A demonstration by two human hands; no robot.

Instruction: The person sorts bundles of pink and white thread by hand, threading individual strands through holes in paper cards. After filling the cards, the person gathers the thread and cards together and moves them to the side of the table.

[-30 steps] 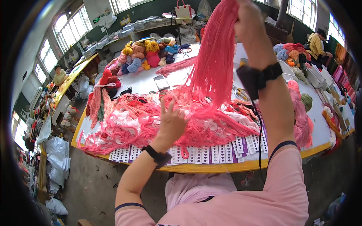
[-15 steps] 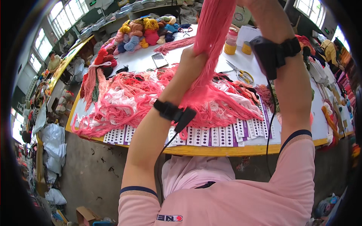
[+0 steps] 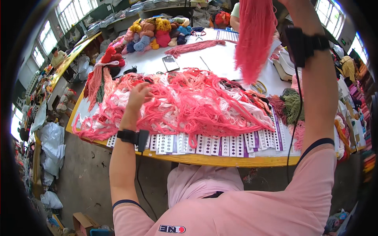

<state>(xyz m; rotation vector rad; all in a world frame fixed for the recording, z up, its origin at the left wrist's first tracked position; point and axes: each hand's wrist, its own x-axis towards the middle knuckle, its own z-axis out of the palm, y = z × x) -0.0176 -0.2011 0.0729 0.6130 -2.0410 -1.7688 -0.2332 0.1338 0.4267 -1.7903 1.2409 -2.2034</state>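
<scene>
A long hank of pink yarn [image 3: 256, 39] hangs in the air over the right half of the table, its top cut off by the upper edge. My right hand [image 3: 290, 2] is raised beside the hank's top, only its lower part in view; the hank hangs from it, though the fingers are out of frame. My left hand [image 3: 139, 96] is open, fingers loosely bent and apart, over the left part of a wide heap of pink, coral and white yarn [image 3: 189, 102]. White cards with rows of holes [image 3: 220, 144] stick out from under the heap.
Multicoloured yarn bundles [image 3: 157, 33] are piled at the far left. A pink hank [image 3: 193, 48], a phone-like dark slab [image 3: 170, 63] and scissors [image 3: 259, 87] lie on the table [image 3: 236, 161]. Green yarn [image 3: 293, 106] sits at right. Another person [image 3: 235, 17] is at the far side.
My left hand has let go of the pink hank and moved left and down over the heap. The hank has swung right with my right arm, and its lower end hangs free.
</scene>
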